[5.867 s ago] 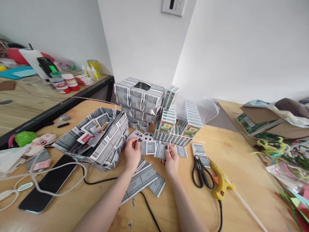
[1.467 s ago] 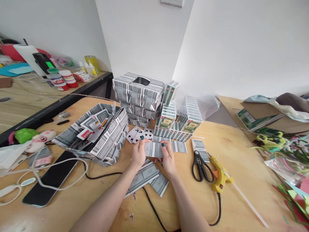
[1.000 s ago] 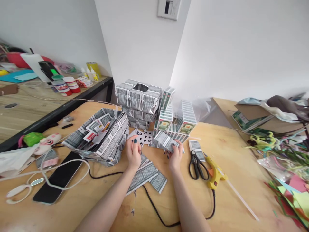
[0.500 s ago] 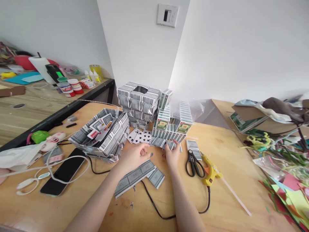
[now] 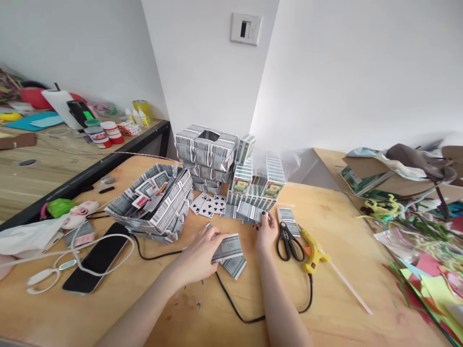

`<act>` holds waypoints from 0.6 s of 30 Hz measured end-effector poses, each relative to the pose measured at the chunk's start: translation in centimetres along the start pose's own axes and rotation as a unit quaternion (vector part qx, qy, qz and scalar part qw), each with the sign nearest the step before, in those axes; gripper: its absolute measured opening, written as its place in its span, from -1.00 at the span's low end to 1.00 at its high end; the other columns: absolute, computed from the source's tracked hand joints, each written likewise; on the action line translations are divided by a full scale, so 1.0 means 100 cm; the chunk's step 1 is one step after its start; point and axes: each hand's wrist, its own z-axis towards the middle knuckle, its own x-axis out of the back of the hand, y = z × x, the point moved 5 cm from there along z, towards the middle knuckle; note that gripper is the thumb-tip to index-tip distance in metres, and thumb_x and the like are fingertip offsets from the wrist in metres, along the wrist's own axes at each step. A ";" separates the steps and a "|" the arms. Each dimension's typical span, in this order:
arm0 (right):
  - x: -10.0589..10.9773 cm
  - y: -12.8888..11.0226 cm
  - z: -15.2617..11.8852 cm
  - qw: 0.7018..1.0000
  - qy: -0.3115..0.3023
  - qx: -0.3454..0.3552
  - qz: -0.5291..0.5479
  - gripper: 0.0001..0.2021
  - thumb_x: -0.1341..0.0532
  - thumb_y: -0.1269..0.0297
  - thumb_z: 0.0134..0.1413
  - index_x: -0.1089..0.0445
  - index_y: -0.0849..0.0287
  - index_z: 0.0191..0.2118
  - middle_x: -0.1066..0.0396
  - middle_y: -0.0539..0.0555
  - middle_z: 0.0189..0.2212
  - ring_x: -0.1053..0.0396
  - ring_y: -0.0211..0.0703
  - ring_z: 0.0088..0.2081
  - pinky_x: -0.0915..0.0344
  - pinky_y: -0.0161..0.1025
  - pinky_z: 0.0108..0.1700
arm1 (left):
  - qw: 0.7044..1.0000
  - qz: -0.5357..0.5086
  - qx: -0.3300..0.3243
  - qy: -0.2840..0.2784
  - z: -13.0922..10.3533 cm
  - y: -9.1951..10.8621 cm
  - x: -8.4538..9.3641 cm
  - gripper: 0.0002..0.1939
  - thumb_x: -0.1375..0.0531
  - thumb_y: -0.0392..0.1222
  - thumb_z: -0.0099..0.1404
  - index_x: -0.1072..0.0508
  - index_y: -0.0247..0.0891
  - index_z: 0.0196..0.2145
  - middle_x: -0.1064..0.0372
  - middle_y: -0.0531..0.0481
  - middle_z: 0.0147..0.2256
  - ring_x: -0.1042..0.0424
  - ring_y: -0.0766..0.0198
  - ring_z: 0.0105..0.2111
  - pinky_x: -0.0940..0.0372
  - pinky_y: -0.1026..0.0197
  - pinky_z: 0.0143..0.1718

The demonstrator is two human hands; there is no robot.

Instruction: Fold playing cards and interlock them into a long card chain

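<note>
My left hand (image 5: pixel 200 254) is closed over a strip of patterned playing cards (image 5: pixel 229 246), its fingers curled over the near part. One loose card (image 5: pixel 236 266) lies on the table just under the strip's right end. My right hand (image 5: pixel 266 232) pinches the right end of another card piece (image 5: pixel 250 211), tilted up in front of the stacked card boxes (image 5: pixel 253 198). Beneath that piece, more back-patterned cards (image 5: pixel 228 210) lie flat. Several face-up club cards (image 5: pixel 209 204) rest to their left.
Black scissors (image 5: pixel 289 243) lie right of my right hand, beside a yellow glue gun (image 5: pixel 315 253) with its black cord. On the left stand a card-woven basket (image 5: pixel 164 219) and a phone (image 5: pixel 96 262). A woven card box (image 5: pixel 208 149) stands behind.
My left hand has come down onto the card strip and grasped it. My right hand has moved slightly right and lifted a card piece from the table.
</note>
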 end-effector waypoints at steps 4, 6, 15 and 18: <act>-0.012 -0.002 -0.006 0.993 -0.071 0.019 -0.088 -0.47 -0.16 0.10 -0.15 -0.24 0.34 -0.05 -0.37 0.01 -0.60 -0.24 -0.27 -0.67 -0.22 -0.30 -0.55 | 0.998 0.033 -0.054 -0.011 0.009 0.015 -0.004 -0.32 -0.12 -0.40 -0.03 -0.10 0.04 0.04 -0.11 0.01 -0.06 -0.11 0.10 -0.03 -0.06 -0.01 0.01; -0.015 -0.004 -0.009 0.984 -0.092 0.032 -0.146 -0.47 -0.16 0.09 -0.15 -0.29 0.37 -0.07 -0.41 0.06 -0.59 -0.30 -0.20 -0.64 -0.24 -0.27 -0.50 | 0.996 0.035 -0.076 -0.027 0.014 0.016 -0.013 -0.34 -0.20 -0.30 -0.06 -0.14 0.01 0.03 -0.10 -0.02 -0.04 -0.09 0.05 -0.01 -0.06 -0.04 0.01; -0.015 -0.013 -0.016 0.960 -0.109 0.076 -0.245 -0.64 -0.04 0.11 -0.03 -0.45 0.24 -0.54 -0.33 0.03 -0.80 -0.34 -0.10 -0.61 -0.22 -0.27 -0.49 | 0.989 0.006 -0.065 0.133 0.074 -0.014 -0.029 -0.55 -0.06 -0.36 0.12 -0.18 -0.16 0.00 -0.07 -0.07 0.05 -0.02 0.15 0.10 0.02 0.07 0.10; -0.009 -0.016 -0.015 0.966 -0.049 0.075 -0.243 -0.64 -0.03 0.15 -0.02 -0.46 0.29 -0.34 -0.31 0.00 -0.80 -0.31 -0.14 -0.67 -0.20 -0.29 -0.54 | 0.991 0.024 -0.050 0.122 0.100 -0.024 -0.028 -0.49 -0.12 -0.36 0.07 -0.16 -0.26 0.01 -0.09 -0.15 0.03 -0.04 0.11 0.08 0.00 0.09 0.07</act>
